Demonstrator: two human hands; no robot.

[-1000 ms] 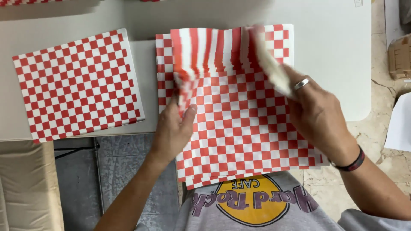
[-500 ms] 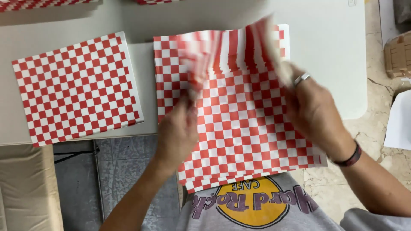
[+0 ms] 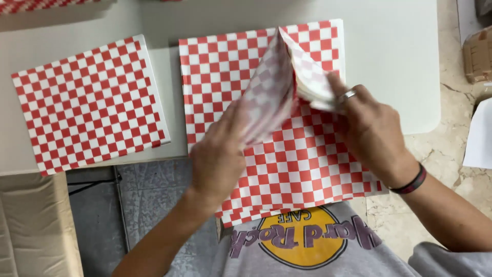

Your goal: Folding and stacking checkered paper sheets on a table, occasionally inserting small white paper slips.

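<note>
The folded sheet of red-and-white checked paper stood raised above the stack of like sheets on the white table, near the stack's far edge. The left hand lay against the sheet's near, lower part, fingers closed lightly on the paper; the right hand, with a ring and a dark wristband, pinched the pleated edges at the sheet's right side. The paper looked thin, light and limp: it bent and fanned under its own weight, would crease or tear readily, and its smooth face seemed likely to slip over the sheets below. It seemed best taken at the folded edges or corners, with a light pinch from both sides, not by the loose middle. Motion blurred the sheet, so the number of its folds could not be told, nor whether one sheet or several were lifted. The left fingertips were hidden behind the paper. A second pile lay well apart to the left, and the near edge of the stack hung over the table toward the grey shirt.
</note>
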